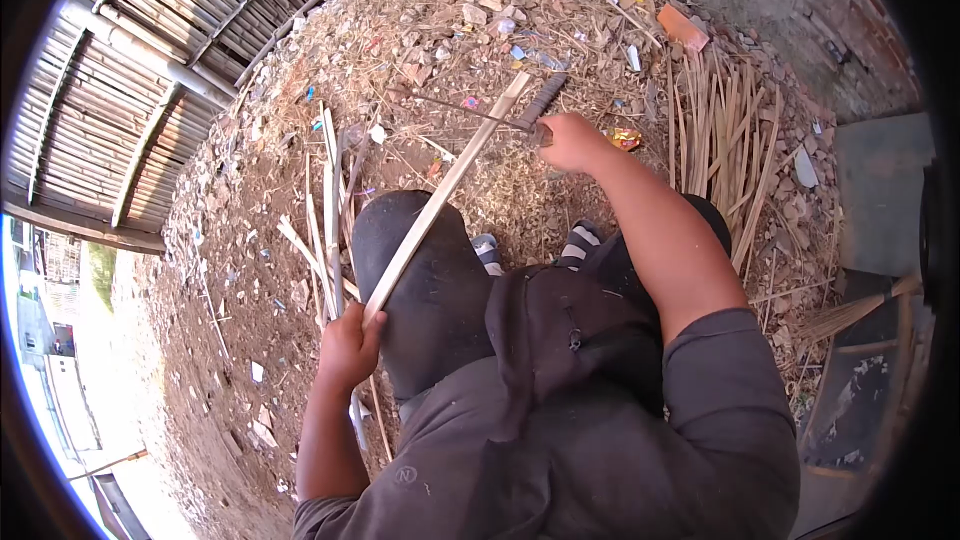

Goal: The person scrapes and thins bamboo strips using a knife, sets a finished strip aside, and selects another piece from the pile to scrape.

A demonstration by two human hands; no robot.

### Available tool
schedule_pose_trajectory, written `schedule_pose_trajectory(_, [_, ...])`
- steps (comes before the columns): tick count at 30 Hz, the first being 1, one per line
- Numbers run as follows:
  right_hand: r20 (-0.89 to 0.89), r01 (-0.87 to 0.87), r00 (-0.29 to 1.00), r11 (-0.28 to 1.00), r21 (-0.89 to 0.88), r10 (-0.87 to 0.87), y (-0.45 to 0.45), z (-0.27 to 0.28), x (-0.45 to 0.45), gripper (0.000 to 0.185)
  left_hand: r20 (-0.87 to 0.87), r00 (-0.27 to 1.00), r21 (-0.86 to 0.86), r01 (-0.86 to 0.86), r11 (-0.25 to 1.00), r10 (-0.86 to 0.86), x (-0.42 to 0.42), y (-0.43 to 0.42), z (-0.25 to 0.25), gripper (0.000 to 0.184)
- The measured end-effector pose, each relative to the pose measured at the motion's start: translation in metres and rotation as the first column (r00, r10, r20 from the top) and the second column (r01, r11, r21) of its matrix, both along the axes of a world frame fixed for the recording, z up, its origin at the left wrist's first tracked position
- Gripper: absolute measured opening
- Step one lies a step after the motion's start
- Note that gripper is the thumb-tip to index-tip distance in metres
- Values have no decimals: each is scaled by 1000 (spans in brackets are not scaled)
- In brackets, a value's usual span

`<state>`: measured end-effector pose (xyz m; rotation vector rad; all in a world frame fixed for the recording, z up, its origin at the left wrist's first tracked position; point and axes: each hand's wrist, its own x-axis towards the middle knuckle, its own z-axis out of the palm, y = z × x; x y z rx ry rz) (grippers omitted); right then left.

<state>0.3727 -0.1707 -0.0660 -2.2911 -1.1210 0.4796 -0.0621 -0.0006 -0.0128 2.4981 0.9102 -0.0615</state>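
My left hand (350,345) is closed around the lower end of a long, pale bamboo strip (448,186), which slants up across my left knee. My right hand (575,143) grips a knife (470,110) whose thin, dark blade points left and meets the strip near its upper end. Whether the blade lies on top of the strip or cuts into it, I cannot tell. A dark ridged piece (546,97) shows just above my right fingers; its link to the knife is unclear. My fingers hide most of the knife's handle.
Split bamboo strips (725,130) lie in a pile on the right. More sticks (325,210) rest beside my left knee. Stones and litter cover the ground (250,340). A bamboo fence (150,70) stands at upper left, a wall (760,0) at upper right, and a twig broom (845,315) at right.
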Motion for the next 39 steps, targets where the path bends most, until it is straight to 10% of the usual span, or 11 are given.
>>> schedule_pose_trajectory(8, [247, -128, 961, 992, -11, 127, 0, 3, -8, 36, 34, 999, -20, -12, 1000, 12, 3, 11, -6, 43])
schedule_pose_trajectory(13, [87, 223, 970, 973, 61, -228, -12, -17, 25, 38, -76, 997, 50, 19, 999, -15, -1, 13, 13, 46])
schedule_pose_trajectory(19, [294, -8, 955, 997, -83, 32, -12, 31, -11, 36, -19, 1000, -22, 8, 1000, -8, -4, 8, 8, 44])
schedule_pose_trajectory(26, [-143, 632, 775, 750, 198, -615, -35, -14, 59, 29, 59, 997, 47, -50, 998, 47, -16, 14, 19, 44])
schedule_pose_trajectory(29, [-624, 794, 589, 511, 330, -513, -35, -16, 62, 16, 19, 986, 128, -166, 978, 165, -47, 32, 1, 44])
schedule_pose_trajectory(39, [-751, 867, 452, 435, 243, -481, -30, -19, 61, 14, -62, 802, 376, -532, 758, 594, -126, 83, -97, 62])
